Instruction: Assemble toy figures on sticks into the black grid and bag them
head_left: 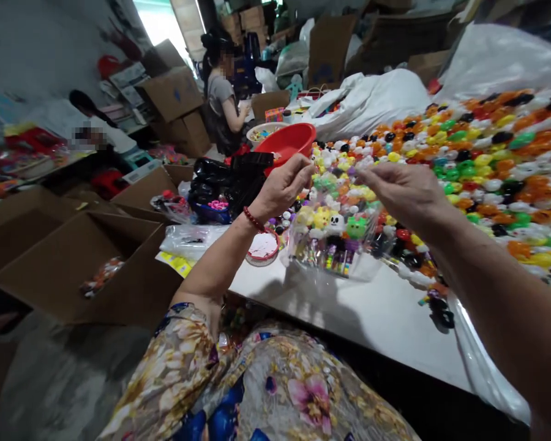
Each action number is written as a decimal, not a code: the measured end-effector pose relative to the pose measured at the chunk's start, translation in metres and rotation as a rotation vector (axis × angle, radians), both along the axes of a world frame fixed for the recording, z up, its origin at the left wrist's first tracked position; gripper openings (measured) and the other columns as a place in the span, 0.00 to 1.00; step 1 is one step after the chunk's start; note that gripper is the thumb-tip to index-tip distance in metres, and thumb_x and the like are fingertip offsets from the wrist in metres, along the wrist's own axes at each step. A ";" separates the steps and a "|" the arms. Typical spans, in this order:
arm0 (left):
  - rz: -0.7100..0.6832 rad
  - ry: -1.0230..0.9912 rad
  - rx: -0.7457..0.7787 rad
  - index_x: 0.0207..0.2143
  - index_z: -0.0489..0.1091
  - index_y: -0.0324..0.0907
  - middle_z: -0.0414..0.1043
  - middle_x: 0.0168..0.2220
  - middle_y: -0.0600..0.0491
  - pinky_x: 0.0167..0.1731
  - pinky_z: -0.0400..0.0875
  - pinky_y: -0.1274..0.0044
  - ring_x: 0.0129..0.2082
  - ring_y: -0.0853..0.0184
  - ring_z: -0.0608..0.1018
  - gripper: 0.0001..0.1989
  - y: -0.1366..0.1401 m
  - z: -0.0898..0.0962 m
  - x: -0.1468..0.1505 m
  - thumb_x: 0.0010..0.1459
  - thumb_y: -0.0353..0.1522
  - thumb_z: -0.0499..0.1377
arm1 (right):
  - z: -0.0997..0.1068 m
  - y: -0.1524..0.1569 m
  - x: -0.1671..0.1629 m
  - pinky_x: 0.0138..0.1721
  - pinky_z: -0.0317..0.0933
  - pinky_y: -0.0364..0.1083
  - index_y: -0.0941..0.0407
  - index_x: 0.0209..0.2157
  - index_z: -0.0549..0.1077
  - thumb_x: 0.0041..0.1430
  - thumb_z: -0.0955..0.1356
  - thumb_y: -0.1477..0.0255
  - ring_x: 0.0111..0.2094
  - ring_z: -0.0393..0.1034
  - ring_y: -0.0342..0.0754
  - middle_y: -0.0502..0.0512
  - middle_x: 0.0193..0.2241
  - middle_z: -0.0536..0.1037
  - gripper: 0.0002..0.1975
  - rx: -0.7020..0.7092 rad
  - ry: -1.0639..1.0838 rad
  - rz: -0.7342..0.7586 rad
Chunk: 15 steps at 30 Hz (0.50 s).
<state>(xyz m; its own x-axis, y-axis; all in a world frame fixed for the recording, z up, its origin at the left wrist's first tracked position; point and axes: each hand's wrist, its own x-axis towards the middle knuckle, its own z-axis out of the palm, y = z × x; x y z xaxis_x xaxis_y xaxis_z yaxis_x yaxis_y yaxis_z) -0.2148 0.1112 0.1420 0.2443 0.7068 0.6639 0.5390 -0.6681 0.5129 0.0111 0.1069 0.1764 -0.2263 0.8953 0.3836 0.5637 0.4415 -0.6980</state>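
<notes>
Left hand (288, 180) and right hand (406, 190), apart, are apparently pinching a transparent plastic bag (319, 248) of multicoloured round-headed toys (357, 226) over the white counter (376, 324); the next move is likely requiring even tension.

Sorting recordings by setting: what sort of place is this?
Probably a small toy workshop: colorful plastic pieces heaped across a white table, a clear bag holding several, and stacked cardboard boxes behind.
</notes>
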 end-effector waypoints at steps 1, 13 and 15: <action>0.049 0.011 -0.052 0.35 0.65 0.41 0.67 0.28 0.57 0.32 0.65 0.79 0.27 0.73 0.69 0.11 -0.001 -0.008 -0.010 0.69 0.36 0.48 | 0.006 0.001 -0.007 0.31 0.54 0.41 0.61 0.30 0.78 0.63 0.68 0.72 0.24 0.61 0.39 0.45 0.19 0.67 0.10 -0.038 0.021 -0.040; 0.495 0.507 -0.686 0.27 0.71 0.36 0.75 0.29 0.46 0.37 0.69 0.77 0.33 0.64 0.78 0.07 -0.038 -0.161 -0.079 0.59 0.28 0.60 | -0.005 0.005 -0.031 0.28 0.50 0.42 0.58 0.21 0.72 0.61 0.69 0.73 0.22 0.56 0.40 0.45 0.16 0.63 0.14 -0.080 0.007 -0.074; 0.496 0.496 -0.700 0.33 0.72 0.35 0.75 0.34 0.47 0.39 0.71 0.74 0.35 0.66 0.78 0.09 -0.039 -0.172 -0.082 0.63 0.33 0.59 | -0.014 0.003 -0.027 0.28 0.52 0.42 0.57 0.22 0.73 0.60 0.69 0.69 0.24 0.60 0.42 0.47 0.18 0.67 0.13 -0.079 0.023 -0.043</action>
<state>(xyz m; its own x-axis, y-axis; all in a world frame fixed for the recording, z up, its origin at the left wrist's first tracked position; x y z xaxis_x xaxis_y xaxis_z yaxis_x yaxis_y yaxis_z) -0.2969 0.0725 -0.0300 -0.0479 0.9981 -0.0397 0.9363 0.0587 0.3463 -0.0164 0.1097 0.1628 -0.1786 0.9317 0.3163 0.5646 0.3603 -0.7425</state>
